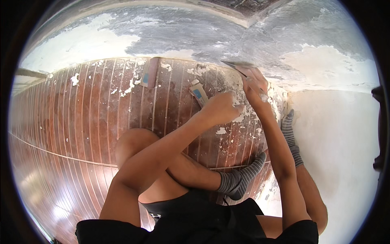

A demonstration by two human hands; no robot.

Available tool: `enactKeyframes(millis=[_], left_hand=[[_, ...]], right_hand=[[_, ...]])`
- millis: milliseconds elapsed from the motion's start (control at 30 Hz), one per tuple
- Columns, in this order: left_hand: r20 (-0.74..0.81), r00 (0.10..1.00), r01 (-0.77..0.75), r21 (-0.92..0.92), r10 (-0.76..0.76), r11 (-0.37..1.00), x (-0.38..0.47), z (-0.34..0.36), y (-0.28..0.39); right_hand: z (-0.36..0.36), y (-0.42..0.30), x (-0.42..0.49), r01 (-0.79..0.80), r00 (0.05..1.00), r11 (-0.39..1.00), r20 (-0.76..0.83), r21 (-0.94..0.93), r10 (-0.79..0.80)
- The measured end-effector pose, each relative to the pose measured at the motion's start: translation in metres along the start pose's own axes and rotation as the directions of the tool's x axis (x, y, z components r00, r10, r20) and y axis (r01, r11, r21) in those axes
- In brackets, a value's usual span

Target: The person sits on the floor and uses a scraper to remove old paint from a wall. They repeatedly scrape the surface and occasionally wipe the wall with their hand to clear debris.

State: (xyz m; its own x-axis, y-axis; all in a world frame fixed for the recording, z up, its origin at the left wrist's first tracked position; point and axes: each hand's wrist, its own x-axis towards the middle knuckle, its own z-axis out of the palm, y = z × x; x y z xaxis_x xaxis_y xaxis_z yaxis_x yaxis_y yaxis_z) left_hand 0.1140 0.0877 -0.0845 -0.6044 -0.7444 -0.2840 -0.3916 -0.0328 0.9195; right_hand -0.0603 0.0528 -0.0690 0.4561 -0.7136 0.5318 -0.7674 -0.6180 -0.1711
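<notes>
My right hand (255,84) grips a flat metal scraper (233,65). Its pointed blade lies along the foot of the plastered wall (182,33), where the wall meets the floor. Grey, scraped patches and leftover pale paint (326,65) cover that wall. Lower and to the left, my left hand (222,107) hovers over the floor with its fingers curled and the thumb out. Whether anything is inside it is hidden. Beside that hand lies a small printed packet (199,94) with a blue patch, its near end partly covered by the hand.
Another long packet (150,72) with a blue patch rests against the wall's foot. Pale paint flakes (221,131) litter the reddish-brown grooved floor (100,122). A pale side wall (329,137) stands close on the right. My socked feet (243,180) and bent legs take up the near floor.
</notes>
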Motion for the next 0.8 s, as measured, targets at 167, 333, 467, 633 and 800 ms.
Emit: enactKeyframes(millis=[167, 333, 467, 633, 800], left_hand=[[-0.011, 1.000, 0.011, 0.020, -0.010, 1.000, -0.001, -0.002, 0.001], [-0.015, 1.000, 0.000, 0.018, 0.000, 1.000, -0.001, -0.001, 0.001], [-0.020, 1.000, -0.021, 0.034, 0.022, 0.999, 0.001, -0.001, -0.001], [-0.057, 0.998, -0.043, -0.040, 0.041, 0.998, -0.001, 0.000, -0.001], [-0.021, 0.999, 0.028, 0.005, -0.027, 1.000, -0.002, -0.002, 0.000]], right_hand=[[-0.001, -0.003, -0.004, -0.127, 0.991, 0.992, -0.032, -0.024, 0.126], [-0.002, -0.004, -0.001, -0.171, 0.983, 0.984, -0.074, -0.049, 0.167], [-0.001, -0.002, 0.002, 0.012, 0.999, 0.999, -0.044, -0.043, -0.014], [-0.002, 0.001, -0.002, -0.159, 0.981, 0.987, -0.110, 0.027, 0.161], [0.000, 0.000, -0.012, -0.253, 0.964, 0.967, -0.080, 0.005, 0.253]])
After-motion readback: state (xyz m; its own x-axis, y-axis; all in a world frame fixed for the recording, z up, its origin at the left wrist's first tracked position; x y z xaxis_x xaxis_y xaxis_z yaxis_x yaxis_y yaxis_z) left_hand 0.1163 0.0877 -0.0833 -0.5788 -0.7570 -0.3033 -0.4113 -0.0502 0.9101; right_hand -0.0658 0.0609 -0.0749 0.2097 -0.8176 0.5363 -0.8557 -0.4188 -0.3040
